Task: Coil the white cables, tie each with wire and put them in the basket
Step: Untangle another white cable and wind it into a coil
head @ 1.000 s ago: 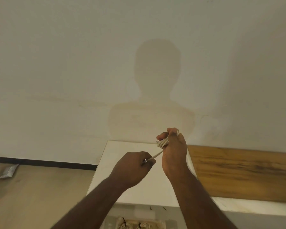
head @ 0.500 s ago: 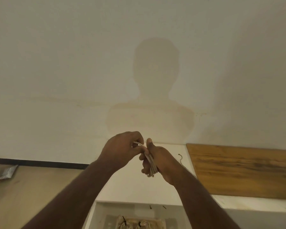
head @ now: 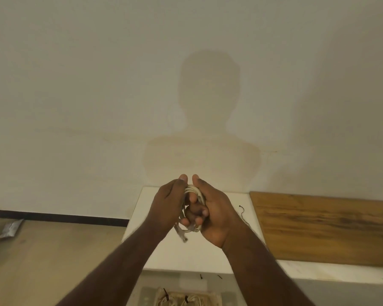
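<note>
White cable (head: 191, 192), coiled, sits between both our hands above the white bench (head: 177, 252). Left hand (head: 168, 206) grip curls round the loops; right hand (head: 215, 215) grip clasps them too. Loose end dangles below. A black wire (head: 243, 214) lies on the bench, right. Basket (head: 187, 300) with tied coils below.

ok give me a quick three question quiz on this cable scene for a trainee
1. True or false: both hands hold the white cable coil above the white table.
2. Which lies on the table right of the hands? A) black wire tie B) scissors C) tape roll
3. Fill in: the tied cable bundles at the bottom edge sit in a ____.

Key: 1 true; 2 A; 3 basket
</note>
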